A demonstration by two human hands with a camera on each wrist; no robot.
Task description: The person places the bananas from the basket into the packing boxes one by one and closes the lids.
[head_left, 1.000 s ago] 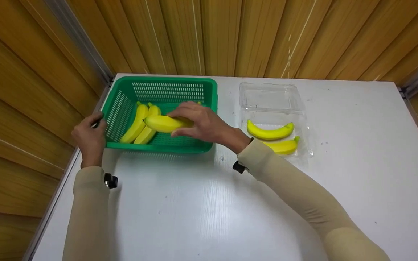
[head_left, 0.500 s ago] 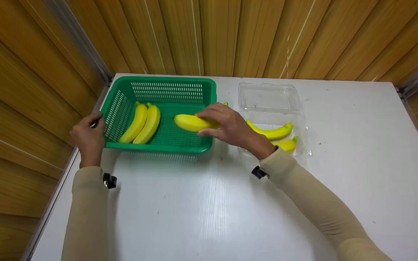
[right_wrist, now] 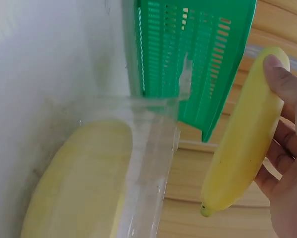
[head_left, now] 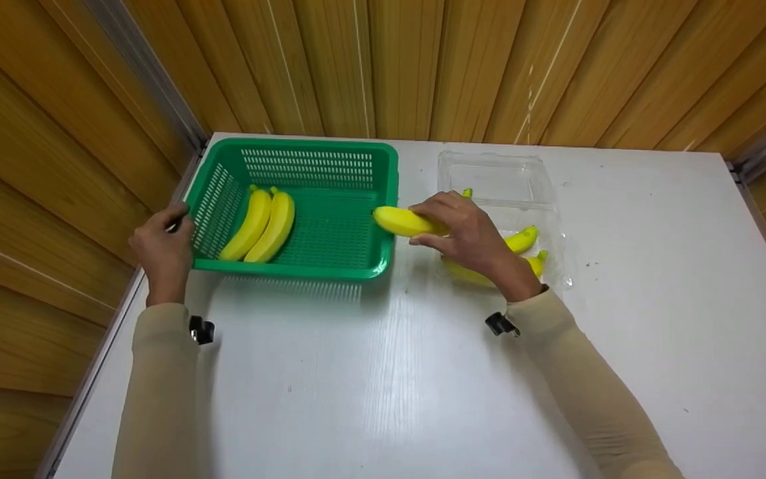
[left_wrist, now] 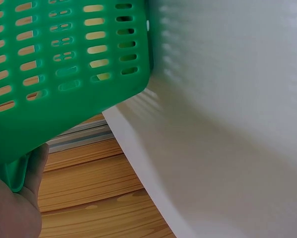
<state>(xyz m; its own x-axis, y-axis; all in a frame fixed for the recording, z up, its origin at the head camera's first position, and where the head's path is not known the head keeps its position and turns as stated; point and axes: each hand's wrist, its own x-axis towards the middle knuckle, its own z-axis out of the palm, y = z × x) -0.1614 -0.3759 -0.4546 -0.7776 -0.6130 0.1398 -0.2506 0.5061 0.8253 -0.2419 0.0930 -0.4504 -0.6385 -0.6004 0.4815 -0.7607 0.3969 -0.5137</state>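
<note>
My right hand (head_left: pixel 466 229) grips a yellow banana (head_left: pixel 397 221) around its middle, thumb on one side and fingers on the other. In the head view the banana's tip overlaps the right rim of a green basket (head_left: pixel 290 271). Two more bananas (head_left: pixel 274 227) lie side by side in the basket's left part. My left hand (head_left: pixel 163 249) holds the basket's left rim, and the left wrist view shows the fingers (left_wrist: pixel 37 166) curled under that rim. Right of the basket stands an open clear plastic box (head_left: pixel 559 246). Bananas (head_left: pixel 522 239) lie in it, partly hidden by my right hand and forearm.
The box's clear lid (head_left: pixel 496 176) is folded back toward the rear. Basket and box stand on a white table (head_left: pixel 330 372). Wood-panelled walls (head_left: pixel 403 66) rise behind the table and along its left side.
My right hand has carried the banana rightward from above the basket to the side of the plastic box. The left hand stays on the basket rim.
</note>
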